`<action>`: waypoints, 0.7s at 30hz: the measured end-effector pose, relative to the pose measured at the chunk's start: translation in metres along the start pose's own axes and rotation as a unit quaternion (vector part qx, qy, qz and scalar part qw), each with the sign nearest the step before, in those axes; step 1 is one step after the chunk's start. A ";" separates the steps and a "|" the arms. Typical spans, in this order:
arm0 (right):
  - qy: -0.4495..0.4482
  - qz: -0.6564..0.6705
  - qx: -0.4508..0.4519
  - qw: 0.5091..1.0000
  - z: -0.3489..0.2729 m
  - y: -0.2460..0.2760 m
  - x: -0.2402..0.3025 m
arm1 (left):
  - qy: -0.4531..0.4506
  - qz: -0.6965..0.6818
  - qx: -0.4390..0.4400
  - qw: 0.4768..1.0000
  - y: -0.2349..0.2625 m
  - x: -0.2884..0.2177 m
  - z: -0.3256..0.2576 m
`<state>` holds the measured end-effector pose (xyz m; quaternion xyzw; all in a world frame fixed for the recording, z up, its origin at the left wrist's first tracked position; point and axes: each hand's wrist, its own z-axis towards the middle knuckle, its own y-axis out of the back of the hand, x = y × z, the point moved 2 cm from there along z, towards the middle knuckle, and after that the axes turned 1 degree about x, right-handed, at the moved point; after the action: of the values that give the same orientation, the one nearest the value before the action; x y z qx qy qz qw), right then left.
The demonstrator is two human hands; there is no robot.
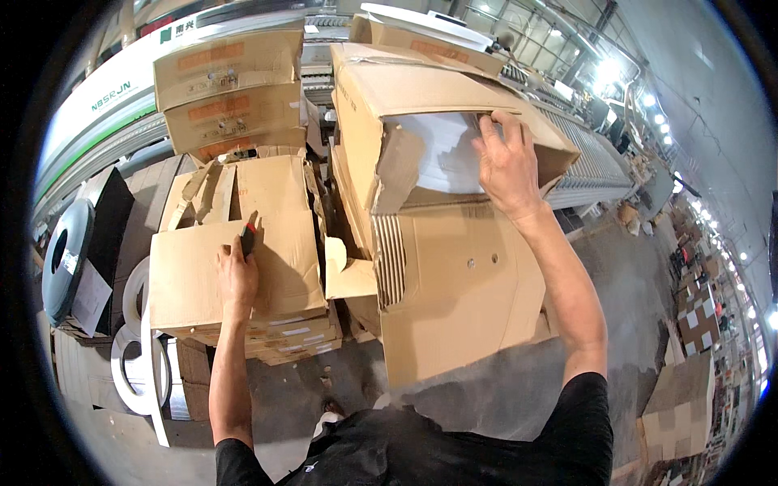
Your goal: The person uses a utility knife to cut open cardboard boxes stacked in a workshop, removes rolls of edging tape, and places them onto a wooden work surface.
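Observation:
My left hand [237, 279] is closed around a small red and black cutter [248, 237]. It rests over a flat cardboard box [190, 279] on the left stack, which has torn flaps at its far side. Farther right, a large cardboard box [454, 91] lies with its end open toward me. White sheet-like material [442, 150] shows inside the opening. My right hand [509, 166] is at the right part of that opening, its fingers curled on the upper edge. A wide cardboard flap [462, 283] hangs down below the opening.
More cardboard boxes [231, 77] are stacked at the far left. Rolls of edge-banding tape [69, 259] stand left of the near stack. Behind runs a roller conveyor [592, 158] beside a long white machine [113, 97]. Grey floor [608, 283] spreads at right, with cartons [681, 405] along it.

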<state>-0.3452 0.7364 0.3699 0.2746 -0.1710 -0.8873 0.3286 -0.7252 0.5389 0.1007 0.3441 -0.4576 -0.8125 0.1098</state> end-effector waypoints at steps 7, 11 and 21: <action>-0.096 0.110 0.138 0.980 0.007 0.001 0.006 | -0.041 0.081 -0.093 0.991 0.028 -0.048 -0.012; 0.008 0.030 0.110 0.993 -0.013 -0.012 0.008 | -0.179 -0.078 -0.111 0.974 0.052 -0.122 -0.020; 0.049 0.177 0.032 0.983 0.019 0.000 -0.022 | -0.425 -0.077 -0.258 0.864 0.130 -0.334 0.045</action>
<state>-0.3424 0.7532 0.3930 0.2936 -0.2285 -0.7948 0.4794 -0.5262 0.6617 0.3756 -0.0415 -0.2056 -0.9750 -0.0735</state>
